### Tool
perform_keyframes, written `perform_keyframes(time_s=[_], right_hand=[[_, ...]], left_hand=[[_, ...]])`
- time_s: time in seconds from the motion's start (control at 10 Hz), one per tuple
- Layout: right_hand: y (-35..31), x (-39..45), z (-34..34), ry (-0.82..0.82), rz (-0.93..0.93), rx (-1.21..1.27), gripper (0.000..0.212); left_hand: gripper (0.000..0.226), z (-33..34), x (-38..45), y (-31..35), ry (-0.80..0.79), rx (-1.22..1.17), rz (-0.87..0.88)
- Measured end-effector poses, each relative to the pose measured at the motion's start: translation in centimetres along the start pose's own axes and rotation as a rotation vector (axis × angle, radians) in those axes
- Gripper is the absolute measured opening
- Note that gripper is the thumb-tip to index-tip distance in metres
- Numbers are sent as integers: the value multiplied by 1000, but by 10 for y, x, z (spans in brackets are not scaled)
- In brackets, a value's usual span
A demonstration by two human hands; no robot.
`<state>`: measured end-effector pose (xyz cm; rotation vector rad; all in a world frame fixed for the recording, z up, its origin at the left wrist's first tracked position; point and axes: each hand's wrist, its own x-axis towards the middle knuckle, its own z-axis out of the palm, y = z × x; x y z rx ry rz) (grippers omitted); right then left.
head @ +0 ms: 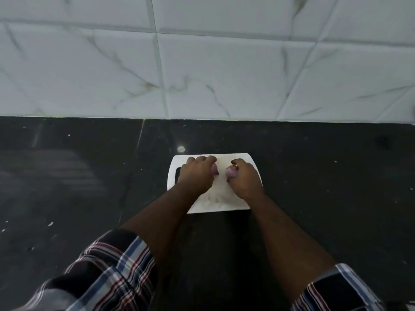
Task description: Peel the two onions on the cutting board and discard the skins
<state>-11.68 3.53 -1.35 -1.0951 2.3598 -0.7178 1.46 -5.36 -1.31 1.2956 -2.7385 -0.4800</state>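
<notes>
Nearest the camera, two plaid sleeves frame the bottom of the view, and bare forearms run from them up onto a white cutting board that lies on a dark stone counter. On the board, the left hand is curled over one purple onion, of which only a sliver shows past the knuckles, and the right hand is wrapped round the other onion, fingers bent over its top. The two onions sit just beside each other near the middle of the board, with a narrow strip of board between them. No loose skins show on the board or the counter, so this looks like the very start: both onions taken hold of and no peeling begun. The next move probably calls for choosing one onion, steadying it with one hand and working a fingernail under the dry outer layer at an end; where the skins should go is not in view. Beyond the board the counter meets a wall of pale marbled tiles.
</notes>
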Motion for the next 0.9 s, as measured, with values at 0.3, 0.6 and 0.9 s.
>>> perform_keyframes(time_s=[0.3, 0.6, 0.9], right_hand=[[1, -21, 6, -99, -30, 65, 45], [-4, -22, -8, -257, -71, -68, 84], [1, -29, -26, -256, -96, -48, 80]], left_hand=[[62, 17, -34, -2, 40, -584, -218], [89, 3, -37, 7, -212, -464, -269], [103, -1, -50, 18, -247, -337, -310]])
